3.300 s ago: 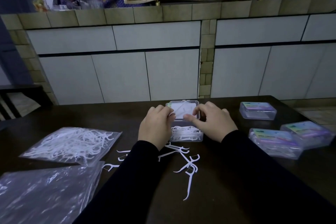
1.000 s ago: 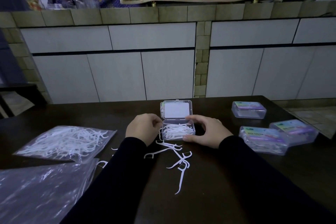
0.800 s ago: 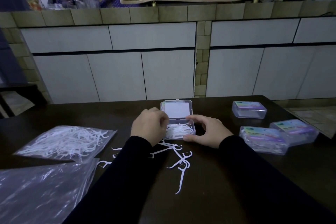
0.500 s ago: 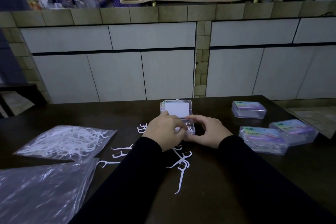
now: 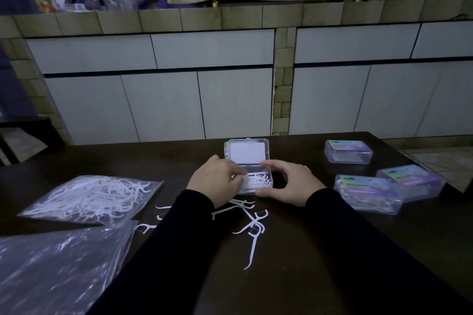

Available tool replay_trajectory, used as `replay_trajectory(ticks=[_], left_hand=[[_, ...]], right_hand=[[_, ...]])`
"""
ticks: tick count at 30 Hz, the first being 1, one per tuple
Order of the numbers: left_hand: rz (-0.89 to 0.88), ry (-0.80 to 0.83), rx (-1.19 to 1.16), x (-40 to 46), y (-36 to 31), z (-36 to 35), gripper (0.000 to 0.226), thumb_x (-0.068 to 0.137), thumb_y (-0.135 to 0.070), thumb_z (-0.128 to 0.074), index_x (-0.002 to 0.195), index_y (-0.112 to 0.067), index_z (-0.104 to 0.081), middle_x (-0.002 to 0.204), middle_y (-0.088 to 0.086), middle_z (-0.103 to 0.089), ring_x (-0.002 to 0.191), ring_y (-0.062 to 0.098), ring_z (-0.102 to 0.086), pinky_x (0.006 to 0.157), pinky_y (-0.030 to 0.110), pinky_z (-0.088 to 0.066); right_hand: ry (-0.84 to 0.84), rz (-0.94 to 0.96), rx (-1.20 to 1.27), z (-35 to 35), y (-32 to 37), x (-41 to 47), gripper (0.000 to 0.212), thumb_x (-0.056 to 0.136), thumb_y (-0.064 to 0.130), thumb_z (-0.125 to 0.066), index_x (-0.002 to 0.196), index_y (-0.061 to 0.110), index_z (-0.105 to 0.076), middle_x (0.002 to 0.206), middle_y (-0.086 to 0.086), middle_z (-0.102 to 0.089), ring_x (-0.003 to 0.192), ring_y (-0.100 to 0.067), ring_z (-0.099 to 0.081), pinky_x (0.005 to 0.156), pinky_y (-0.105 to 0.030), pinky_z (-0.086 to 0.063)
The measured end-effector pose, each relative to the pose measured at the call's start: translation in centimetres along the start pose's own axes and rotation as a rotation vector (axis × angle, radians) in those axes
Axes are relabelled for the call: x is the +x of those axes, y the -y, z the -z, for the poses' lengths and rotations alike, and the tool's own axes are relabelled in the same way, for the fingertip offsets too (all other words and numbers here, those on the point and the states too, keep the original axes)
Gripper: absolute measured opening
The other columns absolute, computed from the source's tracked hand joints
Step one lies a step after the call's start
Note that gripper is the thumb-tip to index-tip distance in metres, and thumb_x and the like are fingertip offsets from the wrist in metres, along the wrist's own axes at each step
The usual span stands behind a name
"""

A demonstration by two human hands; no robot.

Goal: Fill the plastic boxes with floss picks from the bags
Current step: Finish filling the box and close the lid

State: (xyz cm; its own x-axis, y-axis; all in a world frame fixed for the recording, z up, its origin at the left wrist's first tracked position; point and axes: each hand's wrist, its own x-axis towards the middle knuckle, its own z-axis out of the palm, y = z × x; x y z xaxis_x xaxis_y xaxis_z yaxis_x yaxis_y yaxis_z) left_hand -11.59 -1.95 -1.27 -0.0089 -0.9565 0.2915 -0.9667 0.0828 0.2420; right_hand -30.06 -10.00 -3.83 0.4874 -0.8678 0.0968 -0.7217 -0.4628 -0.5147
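Observation:
A clear plastic box stands open at the table's middle, its lid tipped back, white floss picks inside. My left hand is over the box's left end, fingers pinched on floss picks at the rim. My right hand grips the box's right and front side. Loose floss picks lie scattered on the table in front of the box. A clear bag of floss picks lies at the left.
Three closed, labelled boxes sit at the right: one far, two nearer. Empty crinkled plastic bags lie at the near left. The dark table ends at the right edge; white cabinets stand behind.
My left hand went from the table left of the box to over the box with floss picks. The right hand stayed on the box. Since 3.3 s ago, the lid is tipped back.

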Motion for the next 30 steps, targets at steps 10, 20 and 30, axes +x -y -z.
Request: replay_trajectory(ticks=[10, 20, 30], left_hand=[[-0.014, -0.071, -0.114, -0.8, 0.9, 0.8, 0.023, 0.092, -0.026, -0.053, 0.108, -0.03, -0.07, 0.108, -0.012, -0.064, 0.095, 0.007, -0.045, 0.087, 0.028, -0.043], [0.027, -0.111, -0.142, -3.9, 1.7, 0.8, 0.028, 0.09, -0.039, -0.058, 0.116, -0.031, -0.065, 0.115, -0.015, -0.06, 0.106, 0.004, -0.047, 0.091, 0.026, -0.041], [-0.011, -0.075, -0.105, -2.8, 1.1, -0.8, 0.017, 0.093, -0.031, -0.059, 0.104, -0.031, -0.072, 0.107, -0.017, -0.065, 0.09, 0.006, -0.043, 0.077, 0.02, -0.037]], right_hand=[[-0.232, 0.191, -0.196, 0.3, 1.3, -1.7, 0.08, 0.076, 0.069, -0.061, 0.144, 0.039, -0.033, 0.138, 0.007, -0.036, 0.125, -0.012, -0.034, 0.103, -0.032, -0.027], [-0.176, 0.168, -0.16, 0.0, 1.7, -2.3, 0.07, 0.079, 0.062, -0.063, 0.141, 0.038, -0.039, 0.136, 0.009, -0.042, 0.125, -0.012, -0.038, 0.104, -0.035, -0.029], [-0.116, 0.087, -0.172, 0.1, 1.8, -2.2, 0.079, 0.084, 0.061, -0.057, 0.15, 0.033, -0.024, 0.103, 0.014, -0.056, 0.111, -0.013, -0.047, 0.102, -0.038, -0.032]])
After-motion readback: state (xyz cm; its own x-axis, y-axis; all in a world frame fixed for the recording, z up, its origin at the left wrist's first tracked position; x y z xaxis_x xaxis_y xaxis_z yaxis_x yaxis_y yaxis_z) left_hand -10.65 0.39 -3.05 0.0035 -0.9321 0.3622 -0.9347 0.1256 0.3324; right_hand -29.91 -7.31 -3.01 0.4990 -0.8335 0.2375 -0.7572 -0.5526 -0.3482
